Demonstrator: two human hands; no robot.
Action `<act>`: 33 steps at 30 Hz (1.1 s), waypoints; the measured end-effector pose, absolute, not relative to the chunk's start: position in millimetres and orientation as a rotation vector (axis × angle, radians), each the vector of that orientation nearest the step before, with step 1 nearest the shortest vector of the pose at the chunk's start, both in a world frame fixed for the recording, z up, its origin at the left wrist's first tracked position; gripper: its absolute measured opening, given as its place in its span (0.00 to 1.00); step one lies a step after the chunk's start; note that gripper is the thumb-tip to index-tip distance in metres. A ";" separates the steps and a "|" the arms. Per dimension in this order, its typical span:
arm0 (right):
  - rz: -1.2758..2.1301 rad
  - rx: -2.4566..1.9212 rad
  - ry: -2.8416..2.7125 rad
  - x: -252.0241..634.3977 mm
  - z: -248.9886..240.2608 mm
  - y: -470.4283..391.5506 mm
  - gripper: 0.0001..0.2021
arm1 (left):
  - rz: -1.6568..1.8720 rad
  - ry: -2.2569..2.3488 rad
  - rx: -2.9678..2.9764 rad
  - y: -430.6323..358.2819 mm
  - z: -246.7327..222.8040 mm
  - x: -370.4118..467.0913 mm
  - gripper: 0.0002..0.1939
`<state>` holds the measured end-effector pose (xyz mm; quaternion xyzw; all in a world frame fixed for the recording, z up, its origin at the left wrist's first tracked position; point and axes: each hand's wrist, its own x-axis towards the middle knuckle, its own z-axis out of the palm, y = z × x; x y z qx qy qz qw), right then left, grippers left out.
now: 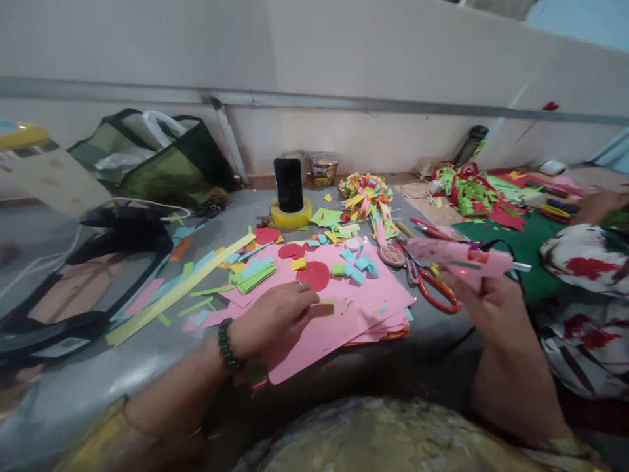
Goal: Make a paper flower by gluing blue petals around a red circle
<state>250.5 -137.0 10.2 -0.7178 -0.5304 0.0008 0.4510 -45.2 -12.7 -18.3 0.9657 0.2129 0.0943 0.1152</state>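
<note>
My left hand (278, 311), with a green bead bracelet at the wrist, is over a stack of pink paper (363, 314). Its closed fingers pinch a small olive-green paper strip (322, 307). On the right, my right hand (491, 305) is wrapped round a pink glue gun (459, 257), raised above the table and pointing left. A red paper circle (314, 276) lies on the pink paper beyond my left hand, with small blue paper pieces (360, 265) to its right. Green strips (255, 278) are stacked at the paper's left side.
Red-handled scissors (437, 292) lie right of the paper. A phone (289, 185) stands in a yellow tape roll (291, 216), near a snack cup (323, 168). A green bag (162, 160) and black frame (93, 288) are left. Another person's hand (602, 208) shows at far right.
</note>
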 end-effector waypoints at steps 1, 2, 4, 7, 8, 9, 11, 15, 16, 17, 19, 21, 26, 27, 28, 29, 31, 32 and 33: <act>-0.034 -1.834 -1.200 266.0 8.1 -135.3 0.22 | 0.397 0.638 2.813 -11.3 -16.8 -47.2 0.12; -0.061 -1.887 -1.106 281.7 5.3 -133.0 0.23 | 0.520 0.658 2.794 -10.1 -15.4 -49.2 0.12; -0.076 -2.003 -0.980 309.8 -1.7 -127.3 0.23 | 0.741 0.712 2.745 -9.3 -13.3 -52.2 0.11; -0.007 -2.100 -0.931 334.8 -12.8 -118.5 0.23 | 0.955 0.756 2.695 -11.0 -12.4 -52.9 0.10; 0.039 -2.107 -0.944 338.4 -16.2 -116.3 0.23 | 1.009 0.753 2.696 -11.9 -12.5 -52.3 0.09; 0.088 -2.111 -0.962 340.4 -19.2 -114.5 0.23 | 1.059 0.746 2.701 -12.7 -12.8 -51.5 0.08; 0.175 -2.132 -1.006 342.2 -24.2 -112.2 0.23 | 1.123 0.731 2.721 -13.5 -13.7 -50.0 0.07; 0.224 -2.199 -1.060 346.4 -28.2 -109.9 0.23 | 1.198 0.685 2.759 -12.5 -15.9 -48.4 0.07; 0.225 -2.209 -1.061 347.9 -27.5 -109.6 0.23 | 1.222 0.670 2.761 -12.2 -16.4 -48.2 0.07; 0.227 -2.226 -1.058 349.1 -26.0 -109.6 0.23 | 1.247 0.659 2.759 -12.0 -16.8 -47.9 0.07; 0.189 -2.287 -1.043 349.7 -20.9 -111.6 0.24 | 1.280 0.653 2.752 -12.2 -17.4 -47.0 0.07; 0.019 -2.337 -0.981 344.4 -14.1 -116.6 0.24 | 1.311 0.668 2.732 -12.9 -17.8 -45.7 0.07; -0.240 -1.969 -0.925 277.6 -6.1 -129.2 0.24 | 1.404 0.702 2.686 -16.6 -19.5 -40.4 0.08; -0.001 -1.852 -1.116 254.7 -7.8 -128.4 0.23 | 1.417 0.696 2.695 -17.7 -20.1 -39.4 0.09; 0.240 -1.720 -1.298 230.5 -10.8 -125.8 0.22 | 1.423 0.686 2.714 -19.0 -20.8 -38.6 0.09; 0.477 -1.604 -1.447 206.3 -14.6 -121.5 0.20 | 1.426 0.673 2.744 -20.5 -21.4 -37.9 0.09; 0.813 -1.408 -1.551 163.5 -24.0 -108.5 0.20 | 1.425 0.636 2.831 -23.5 -23.0 -36.8 0.09; 0.910 -1.331 -1.540 147.1 -28.8 -100.7 0.21 | 1.420 0.610 2.882 -24.9 -23.8 -36.4 0.10; 0.962 -1.266 -1.518 134.5 -33.2 -92.9 0.22 | 1.414 0.583 2.932 -26.2 -24.7 -36.0 0.10</act>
